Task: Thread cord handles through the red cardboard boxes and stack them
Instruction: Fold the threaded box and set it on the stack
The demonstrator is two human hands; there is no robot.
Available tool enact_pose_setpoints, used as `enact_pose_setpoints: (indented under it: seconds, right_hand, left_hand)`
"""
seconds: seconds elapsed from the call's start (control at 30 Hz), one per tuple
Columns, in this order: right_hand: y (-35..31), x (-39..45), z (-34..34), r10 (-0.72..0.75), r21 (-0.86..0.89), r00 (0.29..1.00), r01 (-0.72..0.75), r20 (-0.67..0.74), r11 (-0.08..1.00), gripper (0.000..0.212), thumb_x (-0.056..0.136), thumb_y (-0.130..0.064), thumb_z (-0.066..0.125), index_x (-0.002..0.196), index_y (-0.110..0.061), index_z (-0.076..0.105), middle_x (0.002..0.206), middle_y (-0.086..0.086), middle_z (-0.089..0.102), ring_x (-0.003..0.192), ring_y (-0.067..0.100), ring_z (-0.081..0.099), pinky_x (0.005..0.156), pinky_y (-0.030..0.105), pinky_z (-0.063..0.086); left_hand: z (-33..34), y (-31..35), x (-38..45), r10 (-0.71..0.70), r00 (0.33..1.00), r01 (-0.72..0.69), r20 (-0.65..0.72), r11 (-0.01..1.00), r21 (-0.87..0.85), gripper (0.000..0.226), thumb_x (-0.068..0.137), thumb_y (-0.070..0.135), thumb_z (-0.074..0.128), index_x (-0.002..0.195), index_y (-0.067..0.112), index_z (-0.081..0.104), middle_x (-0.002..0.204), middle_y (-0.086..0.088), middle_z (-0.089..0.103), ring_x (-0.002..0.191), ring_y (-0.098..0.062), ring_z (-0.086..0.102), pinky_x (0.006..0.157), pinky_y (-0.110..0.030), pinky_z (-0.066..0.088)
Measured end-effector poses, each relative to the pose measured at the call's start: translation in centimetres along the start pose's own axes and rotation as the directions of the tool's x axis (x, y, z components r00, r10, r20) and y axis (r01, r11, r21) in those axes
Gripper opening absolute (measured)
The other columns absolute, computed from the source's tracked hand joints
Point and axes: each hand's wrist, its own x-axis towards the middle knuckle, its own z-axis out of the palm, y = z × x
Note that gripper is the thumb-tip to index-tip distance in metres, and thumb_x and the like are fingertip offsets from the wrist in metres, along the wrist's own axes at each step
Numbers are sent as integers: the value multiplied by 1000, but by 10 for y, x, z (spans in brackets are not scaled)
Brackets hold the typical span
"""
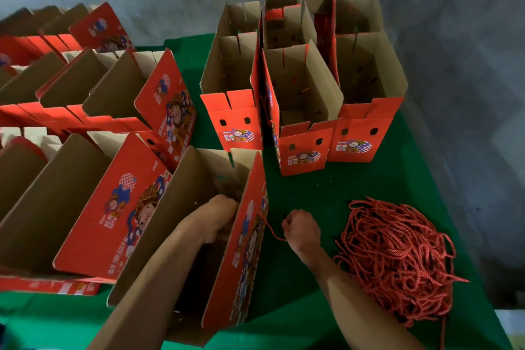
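- Red cardboard boxes (93,111) lie nested in rows at the left of the table (312,193), open sides up. They overlap loosely, so a nudge from the working box could slide the near row out of line.
- The working box (204,224) stands near the middle, open top towards the person. It rests only on the green table and leans against the near row, so a hard tug on the cord could tip or drag it.
- The left hand (220,216) is inside that box, against the right wall. Its fingers are hidden by the wall, so I cannot tell whether they pinch anything. If they miss the cord end inside, it may slip back out through the hole.
- The cord (274,231) runs from the box's right wall to the right hand (301,229), which is curled tight around it just outside the box. Pulling too sharply could tear the cardboard around the hole.
- Finished boxes (301,111) stand stacked into one another at the far centre and right. The tall stacks look liable to topple if bumped.
- The cord pile (397,261) lies tangled at the near right. Drawing one piece may drag others off the table edge.
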Motion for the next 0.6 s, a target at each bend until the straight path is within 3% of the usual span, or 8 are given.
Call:
enact_pose_setpoints:
  seconds: [0.07,0.1,0.2,0.3,0.37,0.47,0.53,0.6]
  right_hand:
    - [-3,-1,-5,21,153,999,-25,27,988,25,104,-29,56,85,-16,66,81,2,66,73,18,64,65,35,53]
    - [-6,-2,-8,21,248,1000,-26,23,968,20,104,-29,58,90,-17,65,83,0,67,72,15,64,65,33,52]
    - [-12,-10,-19,1,532,995,54,-103,845,11,100,-26,66,104,-17,69,93,-5,72,83,10,70,74,30,58]
    - [-20,-22,-33,-3,784,988,126,-156,608,12,96,-26,71,108,-24,76,92,-11,78,86,5,74,75,24,60]
    - [-26,-27,-42,-32,815,981,178,-193,551,6,95,-27,74,96,-32,77,85,-11,79,80,6,75,72,26,60]
    - [-33,-33,-50,-45,840,983,177,-180,513,9,94,-35,73,93,-28,77,84,-9,78,79,8,74,70,31,61]
    - [-36,-37,-53,-63,837,980,192,-186,513,12,94,-41,68,90,-32,74,84,-10,76,78,7,73,66,23,58]
    - [-38,-44,-54,-101,845,976,217,-192,489,14,94,-44,65,86,-33,71,83,-9,74,75,7,70,66,21,55]
  left_hand:
    - [-2,1,0,-15,1000,15,27,1000,8,27,105,15,51,110,-5,68,105,-24,73,93,-38,72,95,-50,58]
    - [-2,3,-3,-22,999,21,32,1000,23,32,106,23,51,111,-2,69,106,-22,75,98,-38,74,96,-53,58]
    - [-1,8,-21,35,995,-38,89,999,35,54,100,70,36,114,28,65,111,-10,77,103,-31,74,79,-46,62]
    - [0,3,-42,73,970,-96,231,991,93,76,73,99,35,119,44,57,125,0,71,111,-24,71,71,-38,60]
    - [0,-4,-51,78,967,-127,241,973,194,79,72,94,50,127,37,58,123,3,73,107,-19,74,75,-37,62]
    - [-1,-8,-51,88,982,-134,164,948,288,37,97,49,63,123,23,57,108,-1,78,92,-19,78,84,-44,64]
    - [-2,-3,-47,133,988,-149,75,943,296,17,101,33,60,110,19,59,96,-3,79,82,-21,79,80,-44,65]
    - [-2,7,-41,200,979,-184,-30,942,281,11,101,29,59,100,18,61,88,-2,78,75,-21,78,70,-40,65]
